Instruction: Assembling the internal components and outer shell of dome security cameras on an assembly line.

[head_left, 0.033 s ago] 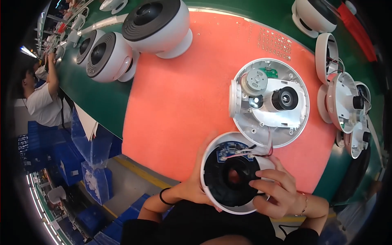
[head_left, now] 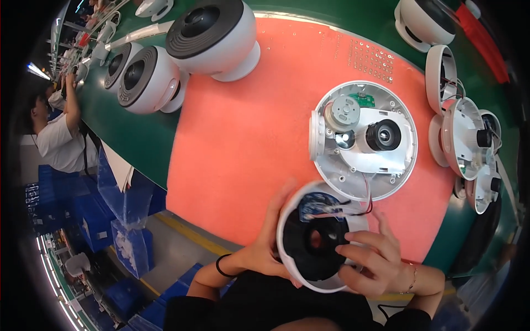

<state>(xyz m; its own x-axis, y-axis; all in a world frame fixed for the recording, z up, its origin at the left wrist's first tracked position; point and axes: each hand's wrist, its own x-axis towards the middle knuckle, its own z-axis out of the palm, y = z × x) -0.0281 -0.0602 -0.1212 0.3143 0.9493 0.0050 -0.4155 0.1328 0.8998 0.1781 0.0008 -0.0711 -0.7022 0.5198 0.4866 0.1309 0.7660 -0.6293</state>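
A: What occupies the lower centre of the frame?

B: A round white plastic shell with a black interior, tilted, a blue printed circuit board at its inner upper side.

A: How do the fingers stand?

B: The left hand grasps the shell's left side. The right hand bends its fingers over the right rim, tips at the black interior; whether they pinch anything cannot be told.

A: And right of centre?

B: An open white plastic bowl with a black cylindrical lens, on a salmon-pink mat.
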